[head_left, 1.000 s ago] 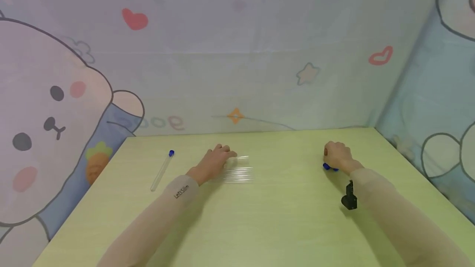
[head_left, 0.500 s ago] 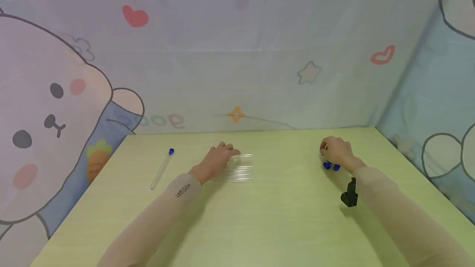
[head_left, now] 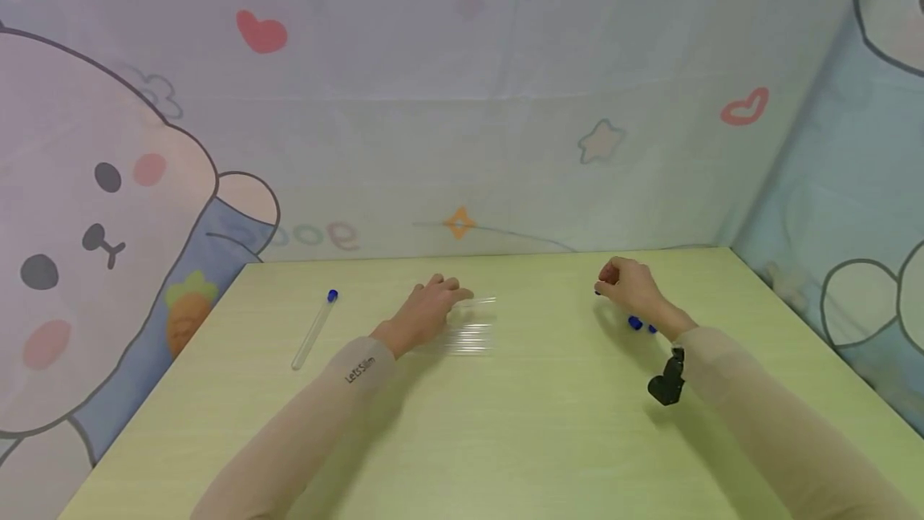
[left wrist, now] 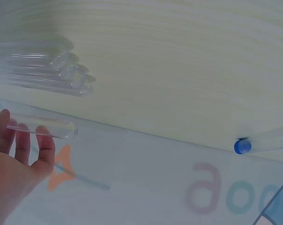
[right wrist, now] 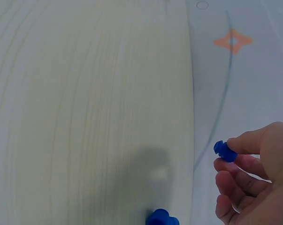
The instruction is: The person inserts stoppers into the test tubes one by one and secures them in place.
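a pale yellow-green counter (head_left: pixel 534 424), faintly streaked with grain, is backed along its far edge by a printed cloth (head_left: pixel 404 143); its left and right edges are flanked by printed cloth too. hearts, a pale star (head_left: pixel 600 141) and an orange four-pointed star (head_left: pixel 459 223) are shown on it, and at the left a large white animal figure (head_left: pixel 87 183) with a carrot (head_left: pixel 190 323) is drawn. soft shadows are cast on the counter by the arms. both hands are narrowed on something: a clear tube (left wrist: pixel 57 129) is held up between thumb and fingers by the left hand (head_left: pixel 426 311), near the middle of the far edge, and a small blue plug (right wrist: pixel 227 152) is pinched by the right hand (head_left: pixel 631 289). loose tubes (head_left: pixel 468 339) are laid side by side mid-counter; a blue-capped tube (head_left: pixel 312 339) is set toward the far left corner, spare plugs (head_left: pixel 634 322) toward the far right.
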{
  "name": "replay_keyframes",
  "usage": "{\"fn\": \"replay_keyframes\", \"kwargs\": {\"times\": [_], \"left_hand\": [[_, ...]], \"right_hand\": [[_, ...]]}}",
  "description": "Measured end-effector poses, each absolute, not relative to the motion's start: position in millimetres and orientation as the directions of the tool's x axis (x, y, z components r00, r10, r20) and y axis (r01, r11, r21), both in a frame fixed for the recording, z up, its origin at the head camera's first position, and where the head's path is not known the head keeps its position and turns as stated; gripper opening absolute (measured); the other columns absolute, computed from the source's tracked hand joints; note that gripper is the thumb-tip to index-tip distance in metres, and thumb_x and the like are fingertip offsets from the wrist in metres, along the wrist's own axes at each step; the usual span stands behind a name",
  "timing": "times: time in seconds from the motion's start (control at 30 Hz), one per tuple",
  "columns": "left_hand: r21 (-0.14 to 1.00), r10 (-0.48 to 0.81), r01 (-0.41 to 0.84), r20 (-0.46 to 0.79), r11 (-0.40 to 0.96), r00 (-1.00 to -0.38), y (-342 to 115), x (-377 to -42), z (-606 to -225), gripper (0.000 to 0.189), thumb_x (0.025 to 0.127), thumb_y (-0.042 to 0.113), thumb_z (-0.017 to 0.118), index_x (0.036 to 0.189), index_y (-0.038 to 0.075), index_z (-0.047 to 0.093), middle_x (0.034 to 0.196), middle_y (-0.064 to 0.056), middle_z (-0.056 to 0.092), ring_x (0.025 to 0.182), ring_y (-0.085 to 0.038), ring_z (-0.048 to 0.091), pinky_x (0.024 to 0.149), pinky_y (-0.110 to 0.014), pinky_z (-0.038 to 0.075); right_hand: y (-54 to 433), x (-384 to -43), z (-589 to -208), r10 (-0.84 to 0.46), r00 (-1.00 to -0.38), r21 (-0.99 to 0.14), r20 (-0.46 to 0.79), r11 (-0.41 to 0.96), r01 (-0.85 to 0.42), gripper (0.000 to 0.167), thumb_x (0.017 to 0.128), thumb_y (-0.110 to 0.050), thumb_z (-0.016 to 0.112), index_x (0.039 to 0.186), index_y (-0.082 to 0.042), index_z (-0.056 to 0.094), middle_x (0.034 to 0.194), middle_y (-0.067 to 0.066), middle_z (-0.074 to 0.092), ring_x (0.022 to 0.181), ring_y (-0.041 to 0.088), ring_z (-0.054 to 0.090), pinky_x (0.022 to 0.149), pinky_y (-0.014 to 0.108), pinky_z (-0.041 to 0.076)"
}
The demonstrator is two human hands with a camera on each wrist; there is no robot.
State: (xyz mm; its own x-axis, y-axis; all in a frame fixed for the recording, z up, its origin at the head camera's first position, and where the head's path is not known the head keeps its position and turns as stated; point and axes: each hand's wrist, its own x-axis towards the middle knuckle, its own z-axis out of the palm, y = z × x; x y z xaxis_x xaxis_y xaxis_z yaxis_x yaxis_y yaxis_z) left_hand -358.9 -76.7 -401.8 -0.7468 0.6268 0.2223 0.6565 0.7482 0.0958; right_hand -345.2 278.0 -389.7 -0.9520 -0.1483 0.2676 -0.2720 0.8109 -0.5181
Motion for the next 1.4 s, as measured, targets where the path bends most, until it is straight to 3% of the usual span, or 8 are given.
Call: {"fn": "replay_keyframes", "kwargs": {"times": [0.13, 0.5, 0.73, 0.87, 1.4], "left_hand": [[0.092, 0.638, 0.673, 0.249, 0.734, -0.729, -75, -357, -400, 0.046, 0.088, -0.013, 0.054, 0.126, 0.012, 0.062, 0.11, -0.008, 0.064, 0.098, -0.025, 0.051, 0.072, -0.042, 0.047], [0.096, 0.641, 0.672, 0.231, 0.734, -0.732, -68, -356, -397, 0.05, 0.088, -0.013, 0.054, 0.129, 0.015, 0.061, 0.112, -0.006, 0.063, 0.098, -0.023, 0.049, 0.073, -0.04, 0.047], [0.069, 0.64, 0.667, 0.227, 0.742, -0.734, -66, -357, -396, 0.05, 0.088, -0.013, 0.055, 0.13, 0.014, 0.06, 0.11, -0.006, 0.063, 0.097, -0.023, 0.049, 0.071, -0.038, 0.046], [0.068, 0.643, 0.67, 0.224, 0.74, -0.733, -64, -356, -395, 0.051, 0.088, -0.013, 0.055, 0.131, 0.015, 0.06, 0.111, -0.005, 0.063, 0.097, -0.022, 0.049, 0.07, -0.036, 0.044], [0.041, 0.658, 0.683, 0.233, 0.729, -0.716, -58, -357, -395, 0.053, 0.087, -0.012, 0.055, 0.131, 0.016, 0.06, 0.11, -0.004, 0.063, 0.099, -0.021, 0.051, 0.072, -0.037, 0.046]], "right_hand": [[268, -347, -389, -0.175, -0.954, -0.543, 0.244, 0.79, -0.284, 0.025, 0.094, -0.01, 0.057, 0.11, 0.009, 0.065, 0.096, 0.022, 0.068, 0.081, 0.028, 0.062, 0.065, 0.032, 0.049], [239, -342, -378, -0.22, -0.967, -0.678, 0.132, 0.691, -0.25, 0.024, 0.095, -0.016, 0.059, 0.11, 0.001, 0.067, 0.101, 0.023, 0.07, 0.094, 0.038, 0.064, 0.07, 0.029, 0.049], [224, -341, -378, -0.234, -0.967, -0.734, 0.103, 0.638, -0.232, 0.024, 0.092, -0.013, 0.063, 0.108, 0.004, 0.067, 0.099, 0.019, 0.073, 0.095, 0.038, 0.067, 0.084, 0.048, 0.055], [218, -343, -381, -0.257, -0.96, -0.745, 0.112, 0.617, -0.252, 0.022, 0.091, -0.011, 0.064, 0.106, 0.004, 0.068, 0.098, 0.02, 0.072, 0.094, 0.039, 0.067, 0.083, 0.049, 0.055], [197, -343, -384, -0.286, -0.944, -0.766, 0.163, 0.567, -0.304, 0.02, 0.089, -0.01, 0.067, 0.102, 0.004, 0.069, 0.095, 0.019, 0.072, 0.093, 0.038, 0.068, 0.076, 0.035, 0.058]]}}
